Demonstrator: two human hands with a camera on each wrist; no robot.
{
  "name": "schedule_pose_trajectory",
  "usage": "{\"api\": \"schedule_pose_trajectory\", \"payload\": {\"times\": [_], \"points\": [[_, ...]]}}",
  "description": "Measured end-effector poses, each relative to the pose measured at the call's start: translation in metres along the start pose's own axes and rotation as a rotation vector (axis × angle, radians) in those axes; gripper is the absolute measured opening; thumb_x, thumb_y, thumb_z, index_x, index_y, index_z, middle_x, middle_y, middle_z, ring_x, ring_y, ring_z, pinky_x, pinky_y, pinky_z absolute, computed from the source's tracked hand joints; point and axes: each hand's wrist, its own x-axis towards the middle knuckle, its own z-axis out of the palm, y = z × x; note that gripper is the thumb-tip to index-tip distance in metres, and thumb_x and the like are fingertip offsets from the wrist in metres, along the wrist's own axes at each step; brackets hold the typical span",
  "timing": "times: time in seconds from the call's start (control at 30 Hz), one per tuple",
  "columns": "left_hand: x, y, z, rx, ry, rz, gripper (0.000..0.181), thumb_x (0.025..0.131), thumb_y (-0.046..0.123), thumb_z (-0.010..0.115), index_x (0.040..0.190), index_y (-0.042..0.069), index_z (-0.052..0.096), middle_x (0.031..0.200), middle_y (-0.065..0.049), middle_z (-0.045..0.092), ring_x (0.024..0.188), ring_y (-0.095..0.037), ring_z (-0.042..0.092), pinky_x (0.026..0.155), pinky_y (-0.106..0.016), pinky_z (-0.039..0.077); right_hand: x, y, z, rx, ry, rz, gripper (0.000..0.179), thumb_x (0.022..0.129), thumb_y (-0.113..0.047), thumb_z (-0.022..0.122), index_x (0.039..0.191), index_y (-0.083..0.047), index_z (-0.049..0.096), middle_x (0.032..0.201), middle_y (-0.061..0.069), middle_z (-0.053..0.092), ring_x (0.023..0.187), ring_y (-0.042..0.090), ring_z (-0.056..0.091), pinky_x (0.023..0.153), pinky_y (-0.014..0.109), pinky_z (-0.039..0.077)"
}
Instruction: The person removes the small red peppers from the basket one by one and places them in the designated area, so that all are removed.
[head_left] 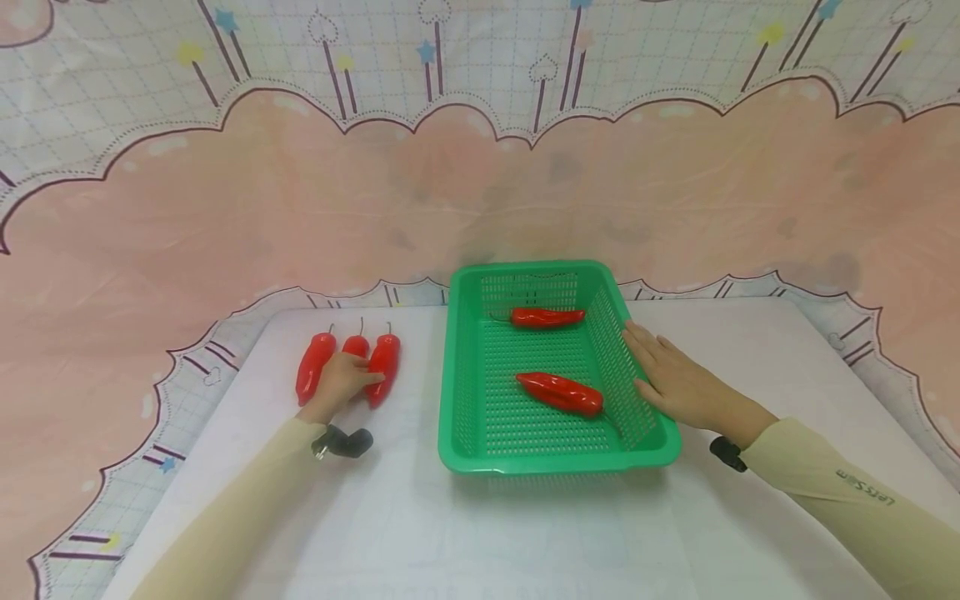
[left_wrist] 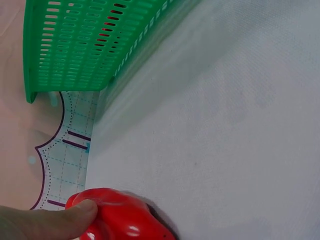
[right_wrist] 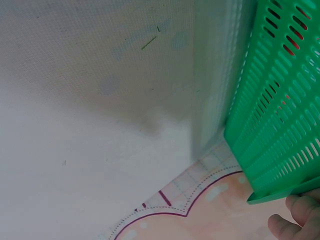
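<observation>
Three red chili peppers lie side by side on the left part of the table, their stems toward the back. My left hand [head_left: 341, 385] covers part of the middle pepper [head_left: 356, 345] and pinches the right-hand pepper [head_left: 385, 354]. In the left wrist view a fingertip [left_wrist: 86, 212] lies on glossy red pepper [left_wrist: 127, 217]; the other fingers are out of sight. The third pepper [head_left: 313, 367] is at the hand's left. With straight fingers, my right hand [head_left: 682, 385] rests on the right rim of a green plastic basket [head_left: 555, 463].
Inside the basket are two more red peppers, one toward the back [head_left: 547, 317] and one lying slantwise nearer the front [head_left: 562, 394]. A white cloth [head_left: 360, 517] covers the table. Behind hangs a pink and white patterned backdrop [head_left: 337, 217].
</observation>
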Motion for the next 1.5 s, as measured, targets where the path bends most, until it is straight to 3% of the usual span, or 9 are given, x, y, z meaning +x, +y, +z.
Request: {"api": "schedule_pose_trajectory", "payload": {"times": [0.47,0.87,1.07,1.3,1.4,1.5], "points": [[0.001,0.0,-0.003,-0.004,0.004,-0.01,0.04,0.085,0.027,0.068,0.115,0.002,0.06,0.089,-0.01,0.066,0.08,-0.023,0.057,0.069,-0.026,0.051,-0.001,-0.002,-0.001,0.011,-0.002,0.004,0.064,0.094,-0.019,0.042,0.146,0.008,0.016,0.155,0.026,0.013,0.142,0.042,0.017,0.114,0.058,0.019],[0.0,0.004,-0.013,0.045,0.01,0.0,0.035,0.086,0.029,0.066,0.107,0.002,0.062,0.09,-0.013,0.067,0.084,-0.026,0.059,0.073,-0.029,0.052,-0.001,-0.003,-0.002,0.019,-0.005,0.01,0.065,0.094,-0.02,0.041,0.146,0.008,0.015,0.155,0.025,0.013,0.142,0.041,0.017,0.114,0.058,0.019],[-0.002,0.006,-0.021,0.047,0.006,-0.027,0.039,0.088,0.032,0.063,0.113,0.003,0.061,0.099,-0.015,0.066,0.091,-0.027,0.057,0.074,-0.03,0.052,-0.001,-0.003,-0.001,0.014,0.001,0.004,0.064,0.094,-0.019,0.041,0.146,0.008,0.016,0.155,0.025,0.014,0.142,0.042,0.017,0.114,0.058,0.019],[-0.006,0.01,-0.034,-0.052,-0.048,-0.036,0.052,0.093,0.032,0.056,0.134,0.001,0.048,0.128,-0.021,0.051,0.112,-0.035,0.052,0.095,-0.044,0.049,-0.001,-0.002,-0.002,0.024,-0.001,0.004,0.064,0.093,-0.019,0.041,0.146,0.008,0.015,0.155,0.026,0.014,0.142,0.042,0.017,0.114,0.058,0.019],[-0.008,0.01,-0.041,-0.08,-0.08,-0.058,0.06,0.092,0.038,0.057,0.139,0.004,0.042,0.136,-0.021,0.046,0.119,-0.037,0.049,0.099,-0.049,0.046,-0.001,-0.002,-0.002,0.018,-0.003,0.004,0.064,0.094,-0.019,0.041,0.146,0.008,0.015,0.155,0.026,0.014,0.142,0.042,0.017,0.114,0.058,0.019],[-0.009,0.011,-0.048,-0.062,-0.108,-0.031,0.063,0.091,0.041,0.056,0.142,0.007,0.04,0.139,-0.02,0.046,0.121,-0.037,0.048,0.101,-0.051,0.044,-0.001,-0.002,-0.002,0.011,-0.003,0.004,0.064,0.094,-0.019,0.042,0.146,0.008,0.016,0.154,0.026,0.014,0.142,0.042,0.017,0.114,0.058,0.019]]}}
